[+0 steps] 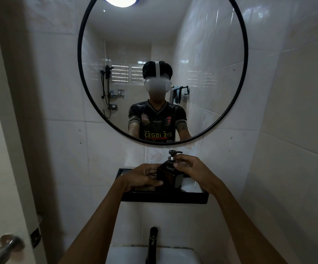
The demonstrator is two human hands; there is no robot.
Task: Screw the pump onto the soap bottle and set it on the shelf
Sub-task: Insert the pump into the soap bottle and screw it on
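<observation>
Head view, hands gripping soap bottle

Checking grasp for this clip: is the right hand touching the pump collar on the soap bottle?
Touching. The head view shows the right hand with fingertips wrapped on the pump collar atop the soap bottle.

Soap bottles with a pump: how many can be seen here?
1: the dark square soap bottle, held by the left hand and right hand over the black wall shelf.

Glossy white wall tiles, matt black shelf, brushed-metal door handle.
</observation>
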